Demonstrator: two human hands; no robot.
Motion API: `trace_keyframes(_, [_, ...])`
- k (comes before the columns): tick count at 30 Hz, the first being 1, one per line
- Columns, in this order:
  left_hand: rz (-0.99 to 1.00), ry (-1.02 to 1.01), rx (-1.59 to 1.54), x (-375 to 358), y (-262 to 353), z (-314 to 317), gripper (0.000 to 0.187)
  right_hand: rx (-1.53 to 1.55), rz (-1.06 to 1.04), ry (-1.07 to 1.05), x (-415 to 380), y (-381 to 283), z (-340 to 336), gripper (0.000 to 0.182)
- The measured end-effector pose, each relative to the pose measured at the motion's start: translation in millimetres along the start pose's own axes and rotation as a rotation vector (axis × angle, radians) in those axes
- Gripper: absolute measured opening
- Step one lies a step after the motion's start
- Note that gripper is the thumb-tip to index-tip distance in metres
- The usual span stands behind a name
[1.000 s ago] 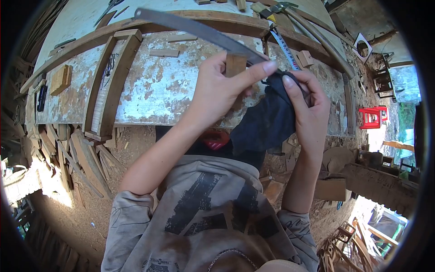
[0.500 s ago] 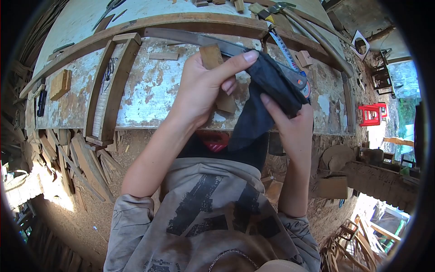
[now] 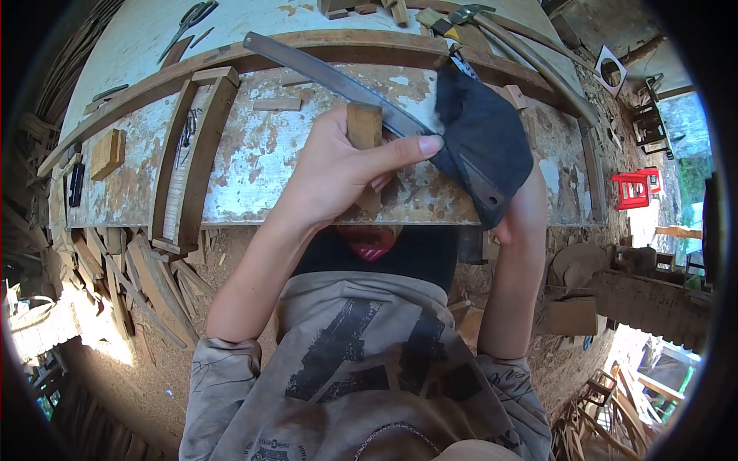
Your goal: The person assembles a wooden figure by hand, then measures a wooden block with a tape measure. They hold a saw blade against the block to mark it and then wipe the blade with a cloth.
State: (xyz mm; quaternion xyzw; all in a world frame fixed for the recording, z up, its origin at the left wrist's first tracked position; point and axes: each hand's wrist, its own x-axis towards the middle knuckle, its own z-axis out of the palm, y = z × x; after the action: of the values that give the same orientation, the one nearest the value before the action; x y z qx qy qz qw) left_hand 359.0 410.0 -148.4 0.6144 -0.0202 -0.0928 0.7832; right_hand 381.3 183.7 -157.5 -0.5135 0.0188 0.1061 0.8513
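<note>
My left hand [image 3: 327,169] grips a wooden block [image 3: 364,127], with its thumb stretched out onto a long flat metal blade [image 3: 307,67]. That blade slants from the upper left down to the right, above the workbench [image 3: 269,184]. A black cloth [image 3: 492,131] covers much of its right part; the end, with a small hole, shows below. Behind the cloth is my right hand [image 3: 524,203], closed on it, most of the fingers hidden.
A long wooden strip [image 3: 307,42] crosses the bench. On the left lie a narrow wooden frame [image 3: 204,154] and a small wood block [image 3: 108,154]; scissors [image 3: 184,27] are at the back, a hammer [image 3: 530,65] at right. A red stool [image 3: 634,188] stands beyond.
The black cloth has swung up and spread over the blade's right part. The blade now slants more steeply, its right end lower. My right hand has moved behind the cloth.
</note>
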Motion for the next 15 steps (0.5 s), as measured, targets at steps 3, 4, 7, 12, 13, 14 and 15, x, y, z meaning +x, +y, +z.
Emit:
trace_keyframes(3, [-0.014, -0.004, 0.039, -1, 0, 0, 0.03, 0.194, 0.052, -0.005, -3, -4, 2, 0.05])
trace_keyframes(4, [-0.02, -0.002, 0.056, -2, -1, 0, 0.03, 0.241, 0.05, -0.009, -4, -5, 4, 0.053])
trace_keyframes(7, [-0.041, -0.004, 0.064, -1, -4, -3, 0.028, 0.425, 0.125, -0.212, -1, -12, -11, 0.058])
trace_keyframes(12, [-0.026, -0.021, 0.165, -2, -7, -1, 0.024, 0.096, 0.029, -0.011, 6, -21, 2, 0.052])
trace_keyframes(13, [-0.034, -0.029, 0.19, -3, -7, 0, 0.023, -0.034, -0.045, 0.049, 9, -19, 3, 0.051])
trace_keyframes(14, [-0.052, -0.023, 0.202, -4, -7, 2, 0.023, -0.056, -0.1, 0.059, 9, -20, 3, 0.051])
trace_keyframes(15, [-0.068, -0.018, 0.214, -5, -5, 4, 0.022, -0.079, -0.154, 0.069, 10, -23, 4, 0.051])
